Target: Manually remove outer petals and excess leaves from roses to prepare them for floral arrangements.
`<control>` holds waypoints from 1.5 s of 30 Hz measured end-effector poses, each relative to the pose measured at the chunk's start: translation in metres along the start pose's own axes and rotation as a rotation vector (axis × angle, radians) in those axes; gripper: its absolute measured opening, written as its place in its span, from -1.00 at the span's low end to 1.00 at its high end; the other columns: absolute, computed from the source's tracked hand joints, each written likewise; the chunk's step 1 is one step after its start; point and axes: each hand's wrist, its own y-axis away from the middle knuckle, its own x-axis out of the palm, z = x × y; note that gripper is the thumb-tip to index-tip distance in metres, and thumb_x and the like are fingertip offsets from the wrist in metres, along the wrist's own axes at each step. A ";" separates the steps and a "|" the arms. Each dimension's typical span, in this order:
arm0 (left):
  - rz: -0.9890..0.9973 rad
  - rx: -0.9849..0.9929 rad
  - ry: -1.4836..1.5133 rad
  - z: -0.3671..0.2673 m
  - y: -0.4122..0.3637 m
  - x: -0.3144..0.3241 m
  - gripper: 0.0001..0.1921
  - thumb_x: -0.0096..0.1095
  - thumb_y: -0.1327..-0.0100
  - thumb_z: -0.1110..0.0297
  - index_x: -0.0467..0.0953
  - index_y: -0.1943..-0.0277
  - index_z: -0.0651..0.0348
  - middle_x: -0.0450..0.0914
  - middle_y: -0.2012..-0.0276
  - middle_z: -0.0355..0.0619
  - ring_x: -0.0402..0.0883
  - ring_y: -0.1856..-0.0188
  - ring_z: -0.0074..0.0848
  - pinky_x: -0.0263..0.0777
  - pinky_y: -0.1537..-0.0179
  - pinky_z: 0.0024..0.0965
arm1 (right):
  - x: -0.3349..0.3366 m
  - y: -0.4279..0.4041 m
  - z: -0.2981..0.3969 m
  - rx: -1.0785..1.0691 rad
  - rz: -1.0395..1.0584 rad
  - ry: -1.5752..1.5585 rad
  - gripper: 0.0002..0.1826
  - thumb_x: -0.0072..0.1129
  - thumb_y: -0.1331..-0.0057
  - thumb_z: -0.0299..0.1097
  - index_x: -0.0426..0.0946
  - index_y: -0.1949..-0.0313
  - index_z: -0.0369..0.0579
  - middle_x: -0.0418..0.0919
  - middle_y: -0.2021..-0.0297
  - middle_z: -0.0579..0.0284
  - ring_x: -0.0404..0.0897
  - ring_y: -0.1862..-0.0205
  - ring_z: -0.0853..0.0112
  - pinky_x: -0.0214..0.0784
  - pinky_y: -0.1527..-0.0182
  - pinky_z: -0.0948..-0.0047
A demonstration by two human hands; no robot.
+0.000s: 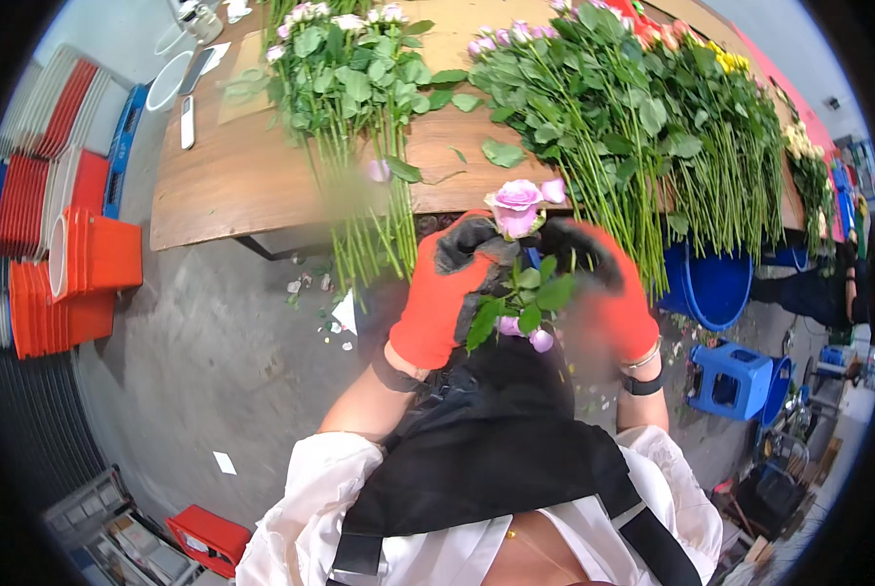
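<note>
Just below its bloom, a lavender-pink rose [516, 205] is gripped by my left hand [455, 282], which wears an orange glove with dark palm coating. My right hand [602, 275], gloved alike and partly blurred, curls close to the right side of the bloom; whether its fingers hold anything is unclear. A pink petal [553, 191] shows right beside the bloom, above the right fingertips. Green rose leaves [529, 293] hang below my hands. Lower still, a loose petal [542, 340] appears in front of my black apron [481, 469].
A wooden table [225, 183] bears cut roses [353, 80] at left and larger bunches [613, 124] at right, stems overhanging its edge. Blue buckets [708, 286] and a blue stool [730, 381] stand right. Orange crates [100, 253] are stacked left. Petals litter the concrete floor [225, 366].
</note>
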 end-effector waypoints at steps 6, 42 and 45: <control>-0.103 0.137 -0.341 0.004 0.005 0.021 -0.76 0.22 -0.17 0.58 0.54 0.07 0.36 0.61 0.23 -0.22 0.54 0.23 -0.64 0.45 0.11 -0.52 | 0.037 -0.016 0.076 -0.424 -0.360 0.620 -0.44 0.48 0.13 -0.46 0.62 0.03 -0.07 0.61 0.00 0.13 0.46 -0.18 0.09 0.24 -0.26 0.12; -0.090 0.116 -0.256 0.022 -0.002 0.018 -0.74 0.24 -0.17 0.58 0.57 0.05 0.38 0.67 0.22 -0.20 0.58 0.19 -0.65 0.46 0.06 -0.50 | 0.056 -0.023 0.066 -0.468 -0.535 0.391 -0.70 0.26 -0.10 -0.60 0.60 0.12 -0.18 0.60 0.02 0.06 0.49 -0.14 0.13 0.32 -0.18 0.22; -0.130 0.131 -0.228 0.022 0.003 0.022 -0.71 0.27 -0.10 0.63 0.56 0.06 0.37 0.67 0.23 -0.21 0.56 0.19 -0.66 0.45 0.08 -0.52 | 0.058 -0.022 0.073 -0.465 -0.497 0.609 -0.66 0.42 -0.02 -0.51 0.62 0.16 -0.11 0.62 0.03 0.13 0.49 -0.13 0.07 0.31 -0.18 0.15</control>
